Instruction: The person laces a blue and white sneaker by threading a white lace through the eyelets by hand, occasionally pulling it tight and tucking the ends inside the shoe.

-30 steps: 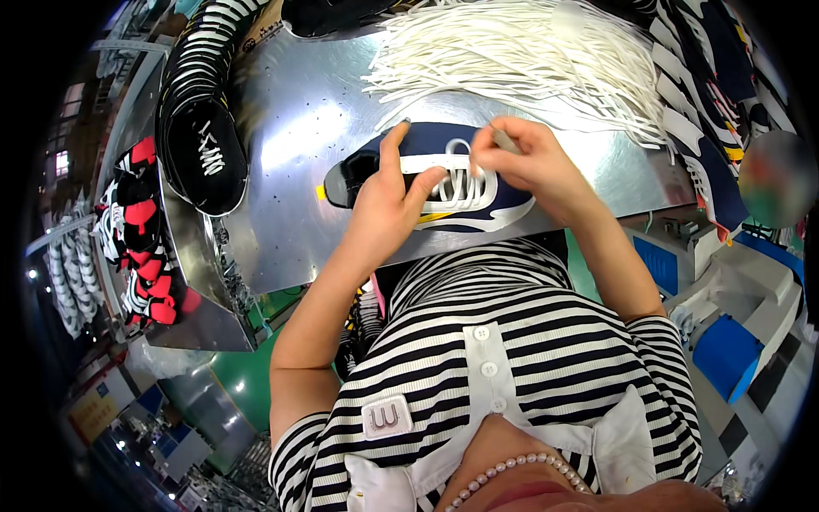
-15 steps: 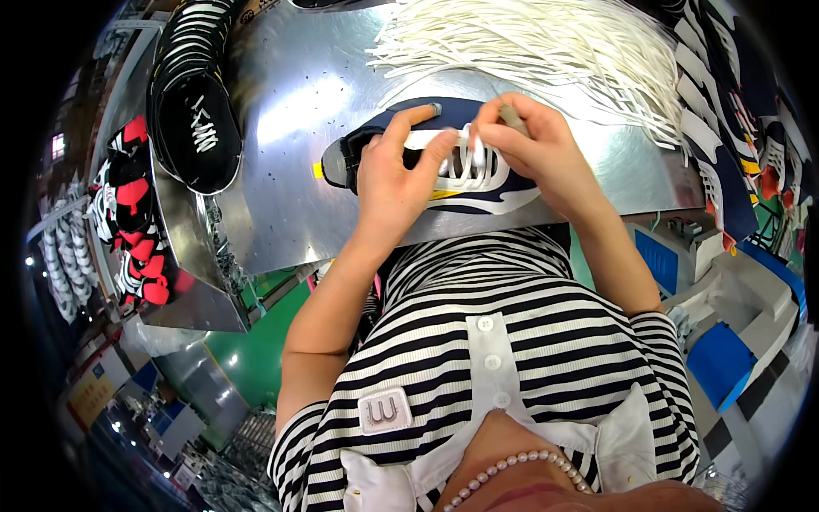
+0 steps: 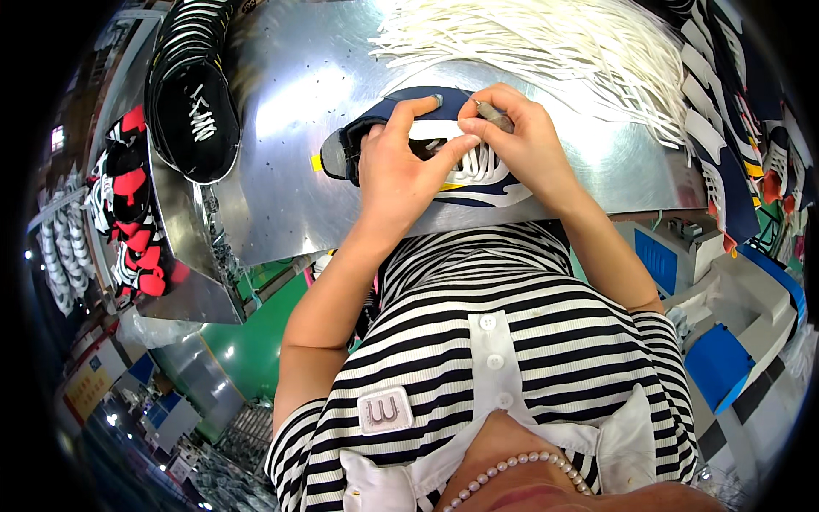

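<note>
Bright overhead glare on the metal table (image 3: 290, 111); fisheye-bent, dark rim.

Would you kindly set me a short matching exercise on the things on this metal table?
Things:
1. Navy shoe
2. White laces
3. Black shoes
4. Red-and-black shoes

Places:
A. Stacked at the table's far left corner
B. Under both hands
C. On the lower shelf to the left
D. Heaped at the table's far edge

Pairs: 1-B, 2-D, 3-A, 4-C
</note>
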`<state>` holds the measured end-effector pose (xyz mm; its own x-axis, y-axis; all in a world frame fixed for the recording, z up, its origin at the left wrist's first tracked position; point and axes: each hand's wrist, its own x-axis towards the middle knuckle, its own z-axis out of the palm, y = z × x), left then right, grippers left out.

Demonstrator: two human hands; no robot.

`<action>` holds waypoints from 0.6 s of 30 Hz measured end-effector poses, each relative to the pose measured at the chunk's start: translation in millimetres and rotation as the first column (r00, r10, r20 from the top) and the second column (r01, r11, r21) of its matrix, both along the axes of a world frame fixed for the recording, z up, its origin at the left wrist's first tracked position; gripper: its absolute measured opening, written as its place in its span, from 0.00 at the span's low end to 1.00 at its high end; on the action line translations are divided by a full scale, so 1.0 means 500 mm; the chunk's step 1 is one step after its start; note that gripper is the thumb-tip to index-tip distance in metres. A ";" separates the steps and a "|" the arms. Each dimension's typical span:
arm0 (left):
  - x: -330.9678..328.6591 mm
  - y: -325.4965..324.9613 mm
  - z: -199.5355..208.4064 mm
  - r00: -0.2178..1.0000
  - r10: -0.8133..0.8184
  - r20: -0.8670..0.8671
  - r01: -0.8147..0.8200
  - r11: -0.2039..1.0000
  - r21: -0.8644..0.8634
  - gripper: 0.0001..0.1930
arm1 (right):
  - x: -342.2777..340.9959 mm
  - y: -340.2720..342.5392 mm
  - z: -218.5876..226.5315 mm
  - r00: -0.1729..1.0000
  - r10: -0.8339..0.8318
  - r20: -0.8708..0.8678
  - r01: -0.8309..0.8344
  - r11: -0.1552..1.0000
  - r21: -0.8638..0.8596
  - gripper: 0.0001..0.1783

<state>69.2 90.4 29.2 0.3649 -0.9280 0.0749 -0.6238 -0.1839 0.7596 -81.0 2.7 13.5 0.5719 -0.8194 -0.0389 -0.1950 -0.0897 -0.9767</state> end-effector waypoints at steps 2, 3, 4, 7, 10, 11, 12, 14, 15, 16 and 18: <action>-0.004 0.004 0.006 0.996 -0.018 0.092 0.012 0.998 0.065 0.25 | -0.005 -0.004 0.012 0.997 0.051 -0.061 -0.047 0.996 0.073 0.11; -0.003 0.005 0.004 0.998 -0.014 0.062 0.010 0.998 0.063 0.25 | -0.010 0.000 0.017 0.998 0.025 -0.050 -0.023 0.999 0.036 0.11; -0.003 0.005 0.002 0.999 -0.011 0.032 0.009 0.998 0.060 0.25 | -0.018 0.011 0.025 0.999 -0.001 -0.038 0.001 1.000 -0.001 0.12; -0.003 0.005 -0.004 0.999 -0.014 0.032 0.013 1.000 0.024 0.24 | -0.051 0.027 0.038 0.993 0.032 -0.113 -0.031 0.999 0.010 0.11; -0.003 0.006 -0.015 1.000 0.014 0.014 -0.014 1.000 -0.028 0.24 | -0.062 0.030 0.040 0.984 0.071 -0.165 -0.082 0.995 -0.064 0.09; -0.004 0.006 -0.018 1.000 0.030 -0.004 -0.030 0.999 -0.046 0.24 | -0.062 0.030 0.041 0.982 0.075 -0.171 -0.095 0.989 -0.114 0.08; -0.004 0.006 -0.018 0.999 0.040 -0.004 -0.040 0.999 -0.036 0.24 | -0.060 0.027 0.043 0.977 0.083 -0.194 -0.109 0.986 -0.129 0.08; -0.007 0.008 -0.020 0.999 0.041 0.001 -0.041 0.997 -0.062 0.24 | -0.061 0.020 0.058 0.953 0.137 -0.270 -0.168 0.981 -0.098 0.06; -0.008 0.009 -0.019 0.999 0.043 0.006 -0.043 0.996 -0.077 0.23 | -0.061 0.018 0.063 0.938 0.164 -0.305 -0.198 0.977 -0.083 0.05; -0.008 0.010 -0.022 0.999 0.033 0.008 -0.032 0.994 -0.106 0.22 | -0.059 0.017 0.062 0.929 0.169 -0.330 -0.214 0.971 -0.104 0.06; -0.008 0.013 -0.029 1.000 0.010 0.013 -0.007 0.987 -0.162 0.19 | -0.050 0.014 0.057 0.909 0.175 -0.379 -0.244 0.959 -0.144 0.08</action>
